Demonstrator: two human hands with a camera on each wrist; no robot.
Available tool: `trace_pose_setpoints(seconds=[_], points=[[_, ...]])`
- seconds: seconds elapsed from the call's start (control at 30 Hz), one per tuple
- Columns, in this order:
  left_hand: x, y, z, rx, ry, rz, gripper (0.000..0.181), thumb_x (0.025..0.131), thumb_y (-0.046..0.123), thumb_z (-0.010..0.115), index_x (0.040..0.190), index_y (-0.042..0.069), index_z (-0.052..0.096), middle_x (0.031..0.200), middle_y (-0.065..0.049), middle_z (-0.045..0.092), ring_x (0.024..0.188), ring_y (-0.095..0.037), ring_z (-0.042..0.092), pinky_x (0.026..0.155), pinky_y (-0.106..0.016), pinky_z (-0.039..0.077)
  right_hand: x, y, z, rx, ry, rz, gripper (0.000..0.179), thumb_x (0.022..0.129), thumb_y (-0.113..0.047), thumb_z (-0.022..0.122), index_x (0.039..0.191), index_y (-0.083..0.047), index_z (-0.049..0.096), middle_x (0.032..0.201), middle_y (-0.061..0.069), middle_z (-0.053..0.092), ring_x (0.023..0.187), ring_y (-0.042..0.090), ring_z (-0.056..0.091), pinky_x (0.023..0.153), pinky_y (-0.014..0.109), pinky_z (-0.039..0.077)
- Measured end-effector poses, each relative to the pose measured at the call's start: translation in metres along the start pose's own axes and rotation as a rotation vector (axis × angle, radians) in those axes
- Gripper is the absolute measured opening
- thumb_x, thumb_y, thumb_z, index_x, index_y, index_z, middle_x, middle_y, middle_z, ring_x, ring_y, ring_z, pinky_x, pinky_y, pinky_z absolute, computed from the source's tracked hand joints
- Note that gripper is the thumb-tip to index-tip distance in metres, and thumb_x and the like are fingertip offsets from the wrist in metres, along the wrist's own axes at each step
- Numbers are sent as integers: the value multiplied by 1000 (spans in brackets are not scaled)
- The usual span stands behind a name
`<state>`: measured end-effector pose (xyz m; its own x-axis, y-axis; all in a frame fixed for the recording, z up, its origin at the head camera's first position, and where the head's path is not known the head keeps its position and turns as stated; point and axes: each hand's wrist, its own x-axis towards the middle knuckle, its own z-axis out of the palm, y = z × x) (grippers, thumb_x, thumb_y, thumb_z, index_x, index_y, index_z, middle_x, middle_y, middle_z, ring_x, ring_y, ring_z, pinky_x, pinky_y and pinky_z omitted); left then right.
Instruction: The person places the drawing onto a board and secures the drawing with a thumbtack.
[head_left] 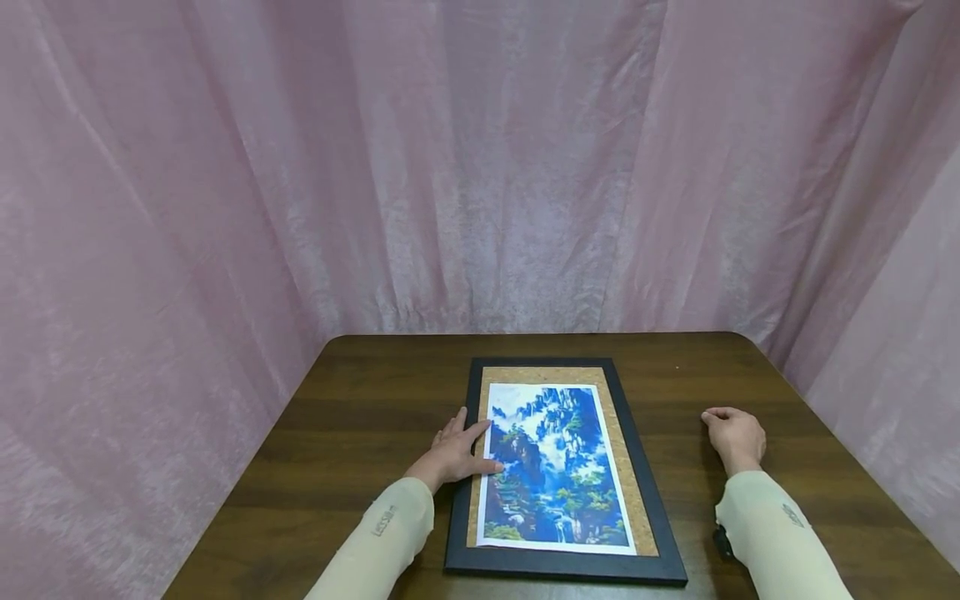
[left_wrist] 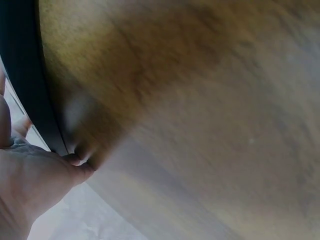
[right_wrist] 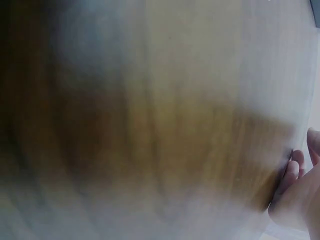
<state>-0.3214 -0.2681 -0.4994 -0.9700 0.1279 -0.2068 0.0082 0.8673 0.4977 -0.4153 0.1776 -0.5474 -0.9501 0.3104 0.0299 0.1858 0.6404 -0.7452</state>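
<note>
A corkboard with a black frame [head_left: 647, 467] lies flat on the wooden table, its long side running away from me. On its cork sits a printed landscape picture [head_left: 555, 467] of blue cliffs, mist and green trees with a white border. My left hand [head_left: 452, 452] rests with spread fingers over the frame's left side, thumb and forefinger reaching the picture's left edge. In the left wrist view, the black frame [left_wrist: 27, 75] shows beside that hand. Off to the right, my right hand [head_left: 735, 437] rests on the table, fingers loosely curled; nothing is visible in it.
The brown wooden table [head_left: 360, 408] has rounded far corners. Pink velvet curtains [head_left: 525, 183] hang behind it and along both sides. A tiny pale speck [head_left: 677, 367] lies on the table right of the frame. A dark object [head_left: 722, 542] sits at my right wrist.
</note>
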Motion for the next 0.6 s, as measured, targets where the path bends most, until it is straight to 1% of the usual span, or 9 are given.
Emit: trace_pose_setpoints(seconds=[0.23, 0.4, 0.6], points=[[1, -1, 0, -8, -1, -8, 85, 84, 51, 75, 155, 22, 37, 165, -18, 3, 148, -44, 7, 114, -65, 12, 3, -2, 0, 17, 19, 13, 34, 99, -24, 54, 115, 3, 69, 128, 28, 59, 116, 51, 48, 99, 58, 35], [1, -1, 1, 6, -4, -11, 85, 85, 52, 75, 155, 23, 37, 165, -17, 3, 149, -43, 7, 115, -63, 10, 6, -7, 2, 35, 41, -14, 34, 98, -23, 56, 114, 4, 69, 124, 28, 62, 115, 51, 50, 99, 58, 35], [1, -1, 1, 0, -1, -10, 86, 84, 53, 75, 154, 23, 37, 165, -18, 4, 149, -44, 8, 116, -63, 10, 9, -18, 7, 82, 52, -41, 34, 97, -24, 59, 113, 3, 70, 118, 25, 66, 111, 47, 54, 93, 55, 41]])
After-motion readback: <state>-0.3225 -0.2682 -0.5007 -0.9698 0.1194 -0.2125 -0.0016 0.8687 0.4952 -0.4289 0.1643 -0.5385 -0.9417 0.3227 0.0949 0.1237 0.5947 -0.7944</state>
